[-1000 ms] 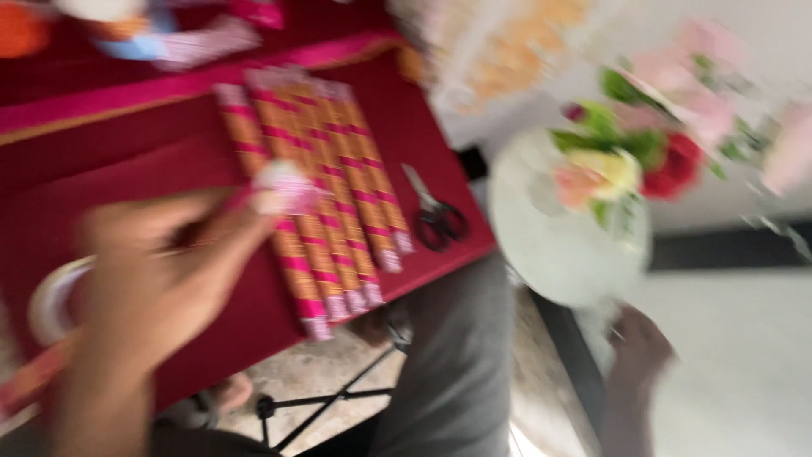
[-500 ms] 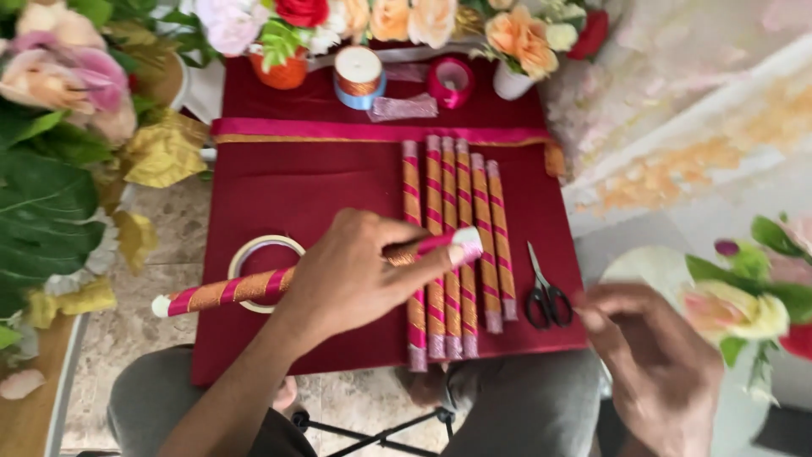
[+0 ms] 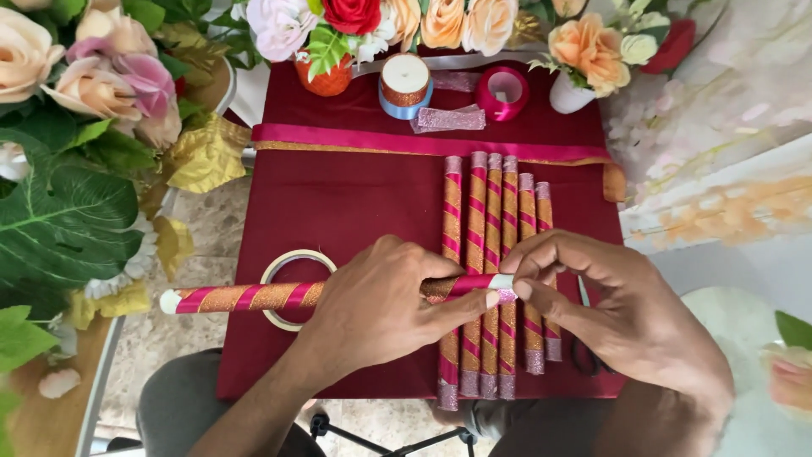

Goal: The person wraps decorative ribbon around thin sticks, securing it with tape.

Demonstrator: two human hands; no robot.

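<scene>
The left hand [image 3: 372, 300] is wrapped around a ribbon-wound stick [image 3: 254, 297], gripping it past its middle so that the long free length projects to the person's left, level and crosswise above the bench [image 3: 338, 203]. The right hand [image 3: 609, 309] meets it at the stick's right end, thumb and forefinger pinched on the white tip, where a short piece of pink glitter ribbon [image 3: 505, 295] shows. This two-handed hold appears meant to keep the stick from turning while the end of the wrap is pressed down; whether adhesive is present cannot be told.

The held stick passes over a white tape ring [image 3: 296, 288] lying flat on the maroon cloth, close to the left hand, seemingly kept within reach. Beneath both hands lie six finished sticks [image 3: 495, 279], side by side and touching, running away from the person; laying them parallel stops them rolling and lets their pink and gold spirals be compared. A pair of scissors [image 3: 585, 355] lies beside the right wrist, mostly hidden by it.

At the far edge a pink ribbon band [image 3: 423, 142] with gold trim crosses the cloth. Beyond it stand a ribbon spool [image 3: 404, 85] in white, gold and blue, a strip of pink glitter ribbon [image 3: 448, 118] and a magenta ribbon roll [image 3: 502, 91], grouped clear of the working area. Artificial flowers [image 3: 440, 21] and large green leaves [image 3: 59, 211] border the bench at the top and left.
</scene>
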